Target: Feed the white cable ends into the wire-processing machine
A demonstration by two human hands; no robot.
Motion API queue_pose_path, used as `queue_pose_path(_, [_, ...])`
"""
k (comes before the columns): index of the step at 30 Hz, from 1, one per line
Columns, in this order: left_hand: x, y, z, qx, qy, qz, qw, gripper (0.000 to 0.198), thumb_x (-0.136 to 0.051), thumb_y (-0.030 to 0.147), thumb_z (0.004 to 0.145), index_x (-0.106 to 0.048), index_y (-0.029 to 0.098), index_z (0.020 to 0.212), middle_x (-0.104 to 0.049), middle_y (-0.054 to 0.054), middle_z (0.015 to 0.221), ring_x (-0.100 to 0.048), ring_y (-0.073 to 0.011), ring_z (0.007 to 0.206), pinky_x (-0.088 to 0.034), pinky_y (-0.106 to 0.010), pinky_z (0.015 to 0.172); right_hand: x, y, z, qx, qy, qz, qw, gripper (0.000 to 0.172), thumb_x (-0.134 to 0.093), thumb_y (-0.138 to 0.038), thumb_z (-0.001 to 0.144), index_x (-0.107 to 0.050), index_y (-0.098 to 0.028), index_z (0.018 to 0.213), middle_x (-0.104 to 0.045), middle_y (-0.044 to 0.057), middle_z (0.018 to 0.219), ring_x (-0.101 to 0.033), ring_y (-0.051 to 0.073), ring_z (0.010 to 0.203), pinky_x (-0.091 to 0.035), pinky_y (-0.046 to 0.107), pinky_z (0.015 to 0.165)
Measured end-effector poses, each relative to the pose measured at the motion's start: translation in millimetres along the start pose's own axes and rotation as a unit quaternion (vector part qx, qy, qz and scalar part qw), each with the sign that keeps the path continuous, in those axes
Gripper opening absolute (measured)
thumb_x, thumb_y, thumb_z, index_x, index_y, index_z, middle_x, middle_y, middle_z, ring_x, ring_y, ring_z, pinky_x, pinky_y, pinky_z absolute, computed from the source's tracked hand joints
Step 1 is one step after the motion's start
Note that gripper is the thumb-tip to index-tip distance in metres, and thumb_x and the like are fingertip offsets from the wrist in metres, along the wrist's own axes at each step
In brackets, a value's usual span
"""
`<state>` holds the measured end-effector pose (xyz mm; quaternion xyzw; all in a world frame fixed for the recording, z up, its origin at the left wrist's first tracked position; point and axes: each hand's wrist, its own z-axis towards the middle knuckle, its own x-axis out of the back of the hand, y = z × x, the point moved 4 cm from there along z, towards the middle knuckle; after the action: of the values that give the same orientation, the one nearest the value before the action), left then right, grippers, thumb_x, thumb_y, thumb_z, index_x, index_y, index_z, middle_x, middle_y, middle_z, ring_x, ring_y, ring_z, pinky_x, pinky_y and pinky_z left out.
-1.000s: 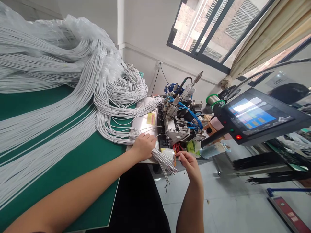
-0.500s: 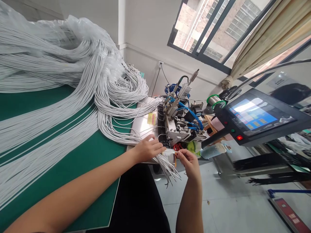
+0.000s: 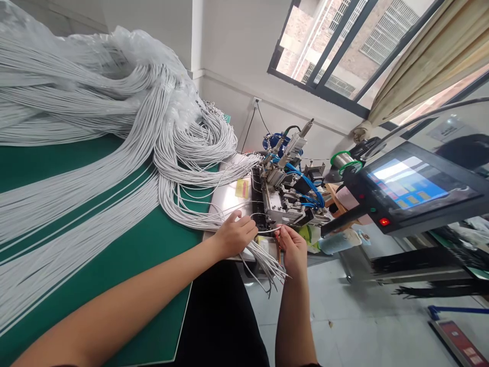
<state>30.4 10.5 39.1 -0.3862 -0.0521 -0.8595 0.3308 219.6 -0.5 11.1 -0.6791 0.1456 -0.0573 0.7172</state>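
Note:
My left hand point(image 3: 236, 235) is closed over white cables at the table's corner. Past its fingers the loose ends of a cable bundle point(image 3: 267, 262) fan out and hang down. One white cable point(image 3: 268, 232) stretches from my left hand across to my right hand point(image 3: 292, 247), whose thumb and forefinger pinch it near its end. Right beside both hands stands a metal bench machine point(image 3: 278, 196) with blue air hoses. Several cables lead into the black strip along its near side.
Long bundles of white cable point(image 3: 126, 158) cover much of the green table point(image 3: 153, 265). A touchscreen panel point(image 3: 416, 181) on an arm stands at right, with a solder wire spool point(image 3: 346, 162) behind it. Below the machine sits a water bottle point(image 3: 338, 242). Black cables point(image 3: 405, 261) lie on a rack farther right.
My right hand has moved slightly up and toward the machine's front, carrying the cable end. My left hand stays on the bundle. The view has shifted slightly.

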Motion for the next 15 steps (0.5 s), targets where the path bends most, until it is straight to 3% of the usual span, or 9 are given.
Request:
queue_pose_path(8, [-3.2, -3, 0, 0.017, -0.051, -0.012, 0.998, 0.015, -0.045, 0.009, 0.083, -0.057, 0.016, 0.087, -0.058, -0.003, 0.08, -0.051, -0.0193, 0.08, -0.028, -0.039, 0.086, 11, 5, 12, -0.042, -0.084, -0.02, 0.995, 0.029, -0.073, -0.04, 0.07, -0.071, -0.014, 0.082, -0.061, 0.001, 0.062, -0.027, 0.003, 0.04, -0.022, 0.02, 0.041])
queue_pose_path(12, [-3.8, -3, -1, 0.003, -0.061, -0.026, 0.998, 0.029, -0.047, 0.011, 0.083, -0.056, 0.017, 0.11, -0.061, -0.003, 0.085, -0.052, -0.0197, 0.083, -0.028, -0.04, 0.087, 18, 4, 18, -0.009, -0.079, -0.164, 0.983, 0.031, -0.072, -0.042, 0.072, -0.069, -0.014, 0.085, -0.061, 0.003, 0.068, -0.042, 0.009, 0.049, -0.031, 0.02, 0.044])
queue_pose_path(15, [-6.9, -4, -2, 0.006, -0.087, -0.034, 0.996, 0.033, -0.051, 0.013, 0.08, -0.056, 0.018, 0.113, -0.062, -0.005, 0.09, -0.052, -0.0203, 0.086, -0.028, -0.04, 0.088, 17, 1, 19, 0.047, -0.084, -0.289, 0.952, 0.03, -0.068, -0.044, 0.076, -0.067, -0.014, 0.081, -0.059, 0.003, 0.067, -0.047, 0.012, 0.054, -0.036, 0.022, 0.048])
